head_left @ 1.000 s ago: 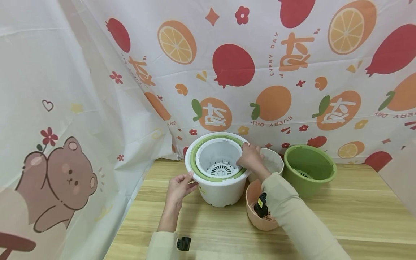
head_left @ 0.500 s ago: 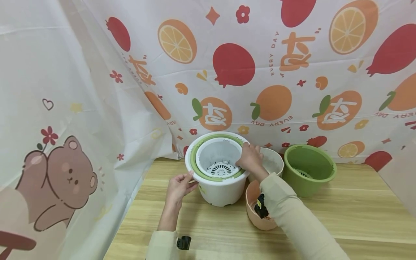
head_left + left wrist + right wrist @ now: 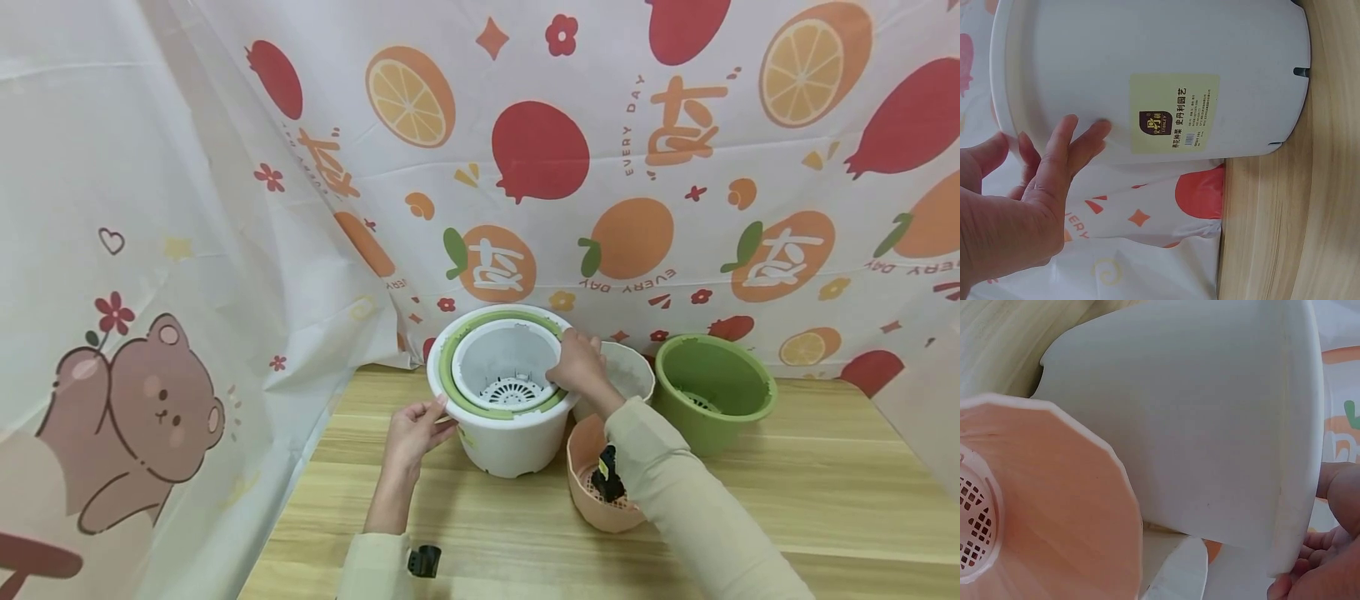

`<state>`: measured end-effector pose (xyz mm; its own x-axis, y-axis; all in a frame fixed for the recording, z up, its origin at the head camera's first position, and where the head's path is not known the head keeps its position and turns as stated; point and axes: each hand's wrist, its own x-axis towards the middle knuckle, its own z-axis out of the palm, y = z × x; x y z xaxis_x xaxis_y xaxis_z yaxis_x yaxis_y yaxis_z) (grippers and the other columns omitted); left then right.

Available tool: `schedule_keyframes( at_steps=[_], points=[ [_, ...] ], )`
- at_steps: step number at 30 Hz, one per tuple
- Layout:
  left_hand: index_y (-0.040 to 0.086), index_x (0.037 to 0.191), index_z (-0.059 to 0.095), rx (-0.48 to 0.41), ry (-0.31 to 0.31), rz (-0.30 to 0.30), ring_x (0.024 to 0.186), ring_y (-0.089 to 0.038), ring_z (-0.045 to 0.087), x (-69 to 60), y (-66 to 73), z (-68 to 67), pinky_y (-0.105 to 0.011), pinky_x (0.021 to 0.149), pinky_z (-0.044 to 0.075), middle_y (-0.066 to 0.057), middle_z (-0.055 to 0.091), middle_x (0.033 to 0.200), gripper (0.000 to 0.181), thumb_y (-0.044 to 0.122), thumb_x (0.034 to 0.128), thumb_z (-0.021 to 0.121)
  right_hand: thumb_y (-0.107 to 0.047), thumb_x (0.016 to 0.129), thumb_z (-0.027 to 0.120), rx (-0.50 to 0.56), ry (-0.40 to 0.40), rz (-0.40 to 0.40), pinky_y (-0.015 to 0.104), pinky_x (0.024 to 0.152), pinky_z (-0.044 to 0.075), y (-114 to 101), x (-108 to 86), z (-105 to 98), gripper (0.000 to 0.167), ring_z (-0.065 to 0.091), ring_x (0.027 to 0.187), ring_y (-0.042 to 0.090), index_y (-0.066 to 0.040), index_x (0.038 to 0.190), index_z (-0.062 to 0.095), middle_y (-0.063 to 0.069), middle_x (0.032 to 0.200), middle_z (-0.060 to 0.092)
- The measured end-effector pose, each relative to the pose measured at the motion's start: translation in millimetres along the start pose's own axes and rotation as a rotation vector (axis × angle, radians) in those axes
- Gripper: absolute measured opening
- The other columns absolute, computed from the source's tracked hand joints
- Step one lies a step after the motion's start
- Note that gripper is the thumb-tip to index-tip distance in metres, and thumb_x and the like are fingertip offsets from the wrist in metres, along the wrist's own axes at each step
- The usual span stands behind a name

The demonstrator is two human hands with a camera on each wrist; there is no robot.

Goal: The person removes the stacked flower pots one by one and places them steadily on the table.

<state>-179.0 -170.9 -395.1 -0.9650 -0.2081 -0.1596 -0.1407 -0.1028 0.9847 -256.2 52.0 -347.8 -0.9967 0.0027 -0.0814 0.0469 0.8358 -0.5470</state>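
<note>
In the head view, a large white pot [image 3: 513,446] stands upright at the table's left back, with a green pot [image 3: 447,373] and a smaller white slotted pot [image 3: 498,354] nested inside. My left hand [image 3: 412,433] pinches the outer rim at front left; in the left wrist view this hand [image 3: 1029,194] has its thumb at the rim and fingers along the wall near a label [image 3: 1175,114]. On the right side my right hand [image 3: 581,367] grips the rims, thumb reaching inside. The right wrist view shows that hand [image 3: 1329,550] with fingers curled under the outer rim.
A white faceted pot [image 3: 628,371] stands behind my right forearm, and a green pot [image 3: 712,429] to its right. In front is a peach pot [image 3: 600,517] with a grid bottom, partly hidden by my sleeve. A printed cloth [image 3: 540,242] hangs behind the wooden table [image 3: 495,533].
My right forearm has shifted slightly to the right, uncovering a little more of the peach pot. Both hands keep their hold, and the large white pot stays in place.
</note>
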Motion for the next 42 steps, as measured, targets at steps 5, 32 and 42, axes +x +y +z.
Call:
schedule_keyframes(
  at_steps=[5, 32, 42],
  points=[
    [-0.012, 0.093, 0.056, 0.0, 0.002, 0.002, 0.076, -0.019, 0.065, 0.5, -0.2, -0.4, -0.028, 0.074, 0.056, -0.012, 0.061, 0.089, 0.025, 0.013, 0.0927, 0.055, -0.014, 0.075, 0.073, 0.003, 0.0, -0.018, 0.042, 0.085, 0.04, 2, 0.6, -1, 0.06, 0.035, 0.105, 0.031, 0.005, 0.122, 0.042, 0.017, 0.115, 0.05],
    [-0.012, 0.094, 0.056, -0.006, 0.002, -0.002, 0.076, -0.019, 0.065, -0.8, 0.8, -0.3, -0.029, 0.075, 0.056, -0.01, 0.061, 0.087, 0.025, 0.013, 0.0923, 0.056, -0.008, 0.08, 0.065, 0.131, -0.029, -0.035, 0.036, 0.082, 0.051, 7, 0.7, -11, 0.033, 0.046, 0.098, 0.03, 0.005, 0.106, 0.048, 0.018, 0.102, 0.054],
    [-0.012, 0.093, 0.056, -0.012, 0.002, -0.001, 0.076, -0.019, 0.065, -0.2, -0.3, -0.2, -0.029, 0.075, 0.056, -0.01, 0.061, 0.088, 0.024, 0.012, 0.0926, 0.055, -0.006, 0.08, 0.065, 0.15, -0.034, -0.056, 0.03, 0.069, 0.056, 10, 0.9, -14, 0.028, 0.054, 0.089, 0.027, 0.005, 0.1, 0.048, 0.017, 0.095, 0.055]
  ],
)
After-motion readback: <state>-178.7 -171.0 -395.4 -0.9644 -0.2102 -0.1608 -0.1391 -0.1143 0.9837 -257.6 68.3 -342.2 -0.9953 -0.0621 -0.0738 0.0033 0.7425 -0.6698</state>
